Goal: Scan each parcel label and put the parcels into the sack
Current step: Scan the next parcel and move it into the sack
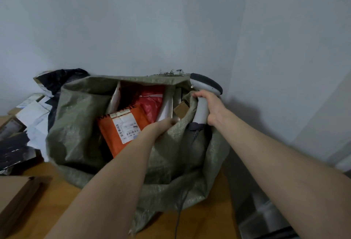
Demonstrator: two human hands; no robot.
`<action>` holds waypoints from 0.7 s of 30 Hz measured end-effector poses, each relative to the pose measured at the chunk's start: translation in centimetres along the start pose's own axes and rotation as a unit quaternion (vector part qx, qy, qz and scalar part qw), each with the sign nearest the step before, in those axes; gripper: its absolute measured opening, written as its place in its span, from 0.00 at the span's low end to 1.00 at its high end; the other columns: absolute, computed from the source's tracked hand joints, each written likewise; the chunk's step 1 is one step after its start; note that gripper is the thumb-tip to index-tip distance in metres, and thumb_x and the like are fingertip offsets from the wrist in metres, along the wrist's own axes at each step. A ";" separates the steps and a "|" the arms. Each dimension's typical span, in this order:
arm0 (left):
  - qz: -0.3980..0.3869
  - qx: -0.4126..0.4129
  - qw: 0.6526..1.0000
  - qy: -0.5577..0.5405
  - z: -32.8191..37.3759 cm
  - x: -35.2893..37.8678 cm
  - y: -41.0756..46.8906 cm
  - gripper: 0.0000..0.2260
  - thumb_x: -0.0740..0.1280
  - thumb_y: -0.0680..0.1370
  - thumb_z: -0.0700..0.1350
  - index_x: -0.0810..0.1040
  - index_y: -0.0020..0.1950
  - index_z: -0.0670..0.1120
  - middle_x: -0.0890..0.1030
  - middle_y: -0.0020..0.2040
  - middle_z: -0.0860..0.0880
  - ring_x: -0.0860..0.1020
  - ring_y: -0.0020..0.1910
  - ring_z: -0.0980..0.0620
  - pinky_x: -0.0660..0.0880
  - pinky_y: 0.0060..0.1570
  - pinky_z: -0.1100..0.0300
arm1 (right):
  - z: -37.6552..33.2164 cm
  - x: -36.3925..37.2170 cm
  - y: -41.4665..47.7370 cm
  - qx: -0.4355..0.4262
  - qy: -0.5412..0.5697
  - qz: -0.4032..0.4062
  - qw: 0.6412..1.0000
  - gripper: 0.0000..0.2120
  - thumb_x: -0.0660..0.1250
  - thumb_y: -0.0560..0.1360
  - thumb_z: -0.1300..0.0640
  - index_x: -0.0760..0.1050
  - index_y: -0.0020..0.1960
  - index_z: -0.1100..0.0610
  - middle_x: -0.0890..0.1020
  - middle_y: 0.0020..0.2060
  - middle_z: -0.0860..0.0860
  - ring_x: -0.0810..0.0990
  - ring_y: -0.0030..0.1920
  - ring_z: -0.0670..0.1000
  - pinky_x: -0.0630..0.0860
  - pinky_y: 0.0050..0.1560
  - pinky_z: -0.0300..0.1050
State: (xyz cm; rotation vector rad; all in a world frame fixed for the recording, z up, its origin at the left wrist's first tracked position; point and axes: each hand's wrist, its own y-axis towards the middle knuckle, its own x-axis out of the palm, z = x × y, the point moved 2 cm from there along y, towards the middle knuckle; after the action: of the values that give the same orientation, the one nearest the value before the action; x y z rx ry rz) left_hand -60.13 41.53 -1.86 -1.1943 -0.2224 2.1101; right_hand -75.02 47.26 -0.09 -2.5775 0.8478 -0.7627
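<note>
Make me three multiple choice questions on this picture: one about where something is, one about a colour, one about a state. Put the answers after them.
1. Where is the orange parcel?
A. under the sack
B. inside the sack
C. draped over its rim, outside

2. What colour is the sack?
A. blue
B. white
C. dull green

3. What is the right hand doing?
A. gripping the scanner
B. hanging idle and open
C. pinching the orange parcel

Answers:
1 B, the parcel's label shows through the sack's open mouth.
2 C, the woven cloth is green all round.
3 A, its fingers curl round the scanner's pale handle at the sack's rim.
</note>
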 end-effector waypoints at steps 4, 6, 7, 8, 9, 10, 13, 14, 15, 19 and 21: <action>0.122 0.043 0.991 0.039 -2.9 -3.9 1.5 0.15 0.60 0.78 0.36 0.82 0.56 0.49 0.83 0.54 0.46 0.80 0.48 0.50 0.76 0.50 0.56 | 2.2 -0.3 1.8 0.010 -0.061 0.074 0.995 0.21 0.74 0.67 0.63 0.76 0.59 0.63 0.83 0.51 0.60 0.83 0.51 0.59 0.80 0.55 0.59; 0.254 0.009 0.947 0.197 -5.2 -6.6 0.5 0.16 0.62 0.76 0.41 0.80 0.58 0.56 0.79 0.62 0.48 0.75 0.61 0.47 0.72 0.60 0.53 | 3.6 -0.3 2.8 0.022 -0.077 0.083 0.993 0.25 0.75 0.66 0.61 0.75 0.62 0.62 0.82 0.51 0.59 0.82 0.50 0.59 0.80 0.56 0.58; 0.287 -0.041 0.924 0.250 -7.1 -7.7 0.2 0.16 0.63 0.76 0.45 0.77 0.62 0.58 0.73 0.67 0.47 0.70 0.66 0.45 0.67 0.64 0.49 | 4.3 -0.2 3.4 0.031 -0.085 0.083 0.992 0.25 0.75 0.65 0.60 0.75 0.62 0.62 0.82 0.51 0.59 0.82 0.49 0.58 0.80 0.55 0.56; 0.290 -0.095 0.910 0.280 -8.8 -8.5 -0.5 0.18 0.66 0.76 0.49 0.74 0.66 0.59 0.68 0.70 0.46 0.64 0.69 0.43 0.62 0.67 0.43 | 4.8 0.0 3.6 0.038 -0.089 0.081 0.992 0.25 0.75 0.66 0.60 0.76 0.61 0.62 0.83 0.49 0.58 0.82 0.48 0.57 0.80 0.55 0.55; 0.266 -0.153 0.911 0.275 -11.0 -9.0 -1.0 0.23 0.68 0.75 0.54 0.69 0.70 0.59 0.63 0.73 0.44 0.59 0.72 0.40 0.58 0.68 0.38 | 5.3 0.2 3.9 0.040 -0.089 0.077 0.992 0.23 0.75 0.66 0.60 0.77 0.60 0.63 0.83 0.48 0.58 0.82 0.46 0.57 0.80 0.55 0.54; 0.231 -0.200 0.919 0.249 -13.3 -9.3 -1.4 0.28 0.69 0.74 0.57 0.65 0.73 0.60 0.59 0.75 0.42 0.55 0.74 0.38 0.54 0.68 0.33 | 5.8 0.5 4.2 0.038 -0.090 0.075 0.992 0.23 0.75 0.67 0.61 0.77 0.60 0.63 0.83 0.48 0.58 0.82 0.46 0.57 0.80 0.55 0.54; 0.150 -0.296 0.929 0.163 -19.9 -9.1 -1.4 0.38 0.69 0.71 0.64 0.59 0.76 0.55 0.56 0.77 0.40 0.50 0.76 0.35 0.51 0.68 0.29 | 7.1 2.0 4.4 0.026 -0.095 0.063 0.993 0.24 0.75 0.69 0.62 0.74 0.63 0.65 0.82 0.48 0.59 0.81 0.46 0.57 0.80 0.54 0.53; 0.134 -0.321 0.925 0.151 -21.8 -8.8 -1.0 0.40 0.69 0.70 0.65 0.58 0.76 0.52 0.58 0.76 0.40 0.53 0.75 0.34 0.53 0.68 0.30 | 7.5 2.5 4.7 0.025 -0.103 0.058 0.993 0.23 0.74 0.69 0.62 0.73 0.62 0.65 0.81 0.47 0.59 0.81 0.46 0.57 0.80 0.53 0.52; 0.126 -0.345 0.919 0.142 -23.6 -8.4 -0.3 0.40 0.68 0.70 0.64 0.59 0.76 0.49 0.60 0.76 0.39 0.55 0.74 0.34 0.54 0.69 0.32 | 7.9 3.0 5.0 0.024 -0.115 0.053 0.992 0.23 0.75 0.70 0.62 0.74 0.62 0.65 0.81 0.47 0.59 0.81 0.46 0.57 0.79 0.54 0.53; 0.148 -0.355 0.916 0.110 -24.4 -7.3 0.4 0.30 0.65 0.72 0.56 0.66 0.71 0.45 0.62 0.73 0.36 0.60 0.72 0.34 0.58 0.70 0.38 | 8.5 3.7 5.4 0.030 -0.165 0.058 0.984 0.21 0.75 0.69 0.60 0.76 0.59 0.65 0.82 0.47 0.58 0.81 0.50 0.59 0.79 0.57 0.56; 0.186 -0.332 0.917 0.117 -21.7 -7.7 -0.7 0.22 0.63 0.74 0.52 0.70 0.67 0.46 0.60 0.74 0.36 0.59 0.72 0.34 0.59 0.69 0.38 | 8.0 3.7 5.4 0.028 -0.179 0.060 0.982 0.20 0.75 0.69 0.60 0.76 0.58 0.64 0.81 0.44 0.57 0.81 0.48 0.58 0.79 0.57 0.55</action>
State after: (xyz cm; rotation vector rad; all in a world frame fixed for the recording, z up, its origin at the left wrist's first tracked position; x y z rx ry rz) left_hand -39.69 33.29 -8.42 -2.0054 -0.6875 2.2538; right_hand -70.27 41.82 -7.52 -2.4779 0.8415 -0.2693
